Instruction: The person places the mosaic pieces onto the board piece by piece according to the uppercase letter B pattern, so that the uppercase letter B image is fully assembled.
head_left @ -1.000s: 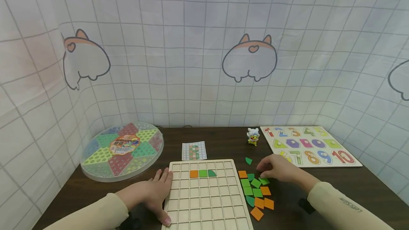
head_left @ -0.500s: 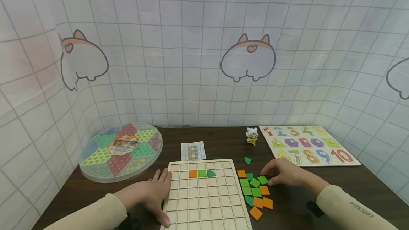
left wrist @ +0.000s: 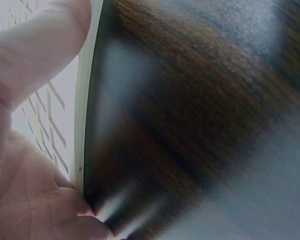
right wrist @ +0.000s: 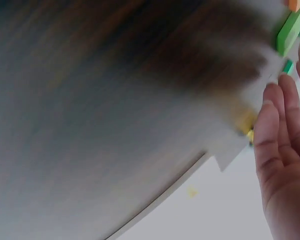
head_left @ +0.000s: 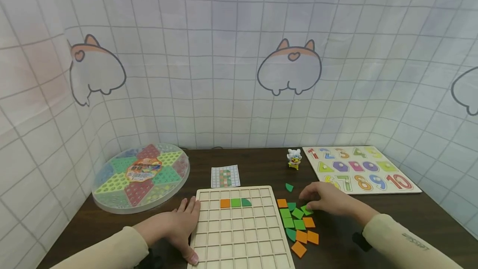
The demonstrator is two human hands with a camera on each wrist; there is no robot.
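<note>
My left hand (head_left: 182,227) lies flat along the left edge of a pale wooden grid board (head_left: 239,235), its thumb at the board's lower left; the left wrist view shows that thumb over the rim (left wrist: 82,110). On the board's second row sit an orange square (head_left: 225,203), a green square (head_left: 236,202) and a dark green quarter-circle piece (head_left: 246,202). To the right of the board, my right hand (head_left: 325,197) hovers low over the loose pieces. Its thumb is right at a light green square (head_left: 306,210); its fingers look extended in the right wrist view.
Several orange squares (head_left: 313,238) and green squares (head_left: 288,223) lie beside the board. One quarter-circle piece (head_left: 289,187) lies apart. Behind are a pattern card (head_left: 225,176), a small figurine (head_left: 294,159), a number puzzle (head_left: 362,171) and a round Chinese checkers set (head_left: 142,177).
My right hand has shifted slightly away from and back to the light green square, its thumb coming up against it. My left hand and the pieces on the board stay put.
</note>
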